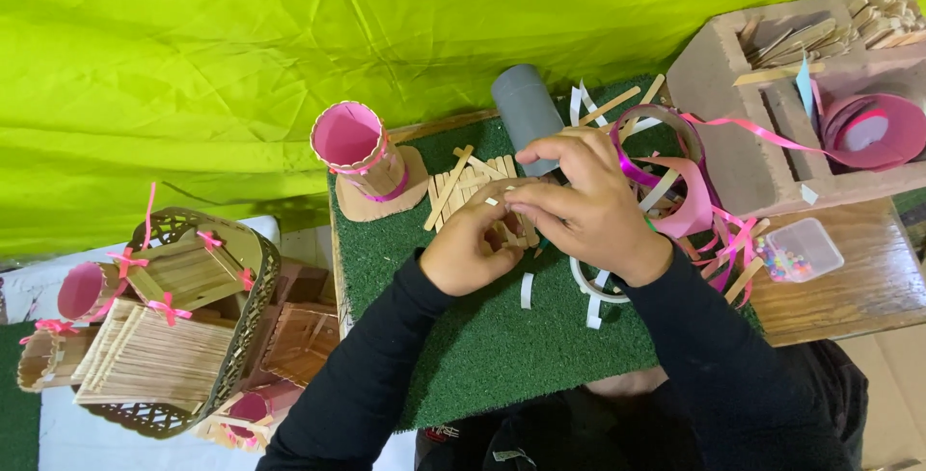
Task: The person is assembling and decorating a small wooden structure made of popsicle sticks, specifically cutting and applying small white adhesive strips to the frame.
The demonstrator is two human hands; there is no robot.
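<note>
Wooden sticks (470,185) glued into a flat panel lie on the green mat (482,336), and we work at its near edge. Our left hand (470,249) pinches the panel with curled fingers; our right hand (588,203) arches over it, fingertips closed on the sticks. Just beyond stands a grey tube (526,105).

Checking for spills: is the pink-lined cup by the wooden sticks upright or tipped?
Upright: the pink-lined cup stands on its base, open mouth facing up, on the green mat.

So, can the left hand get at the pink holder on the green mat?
Probably yes: the left hand works on the stick panel, and the pink holder stands just beyond it with nothing between.
</note>
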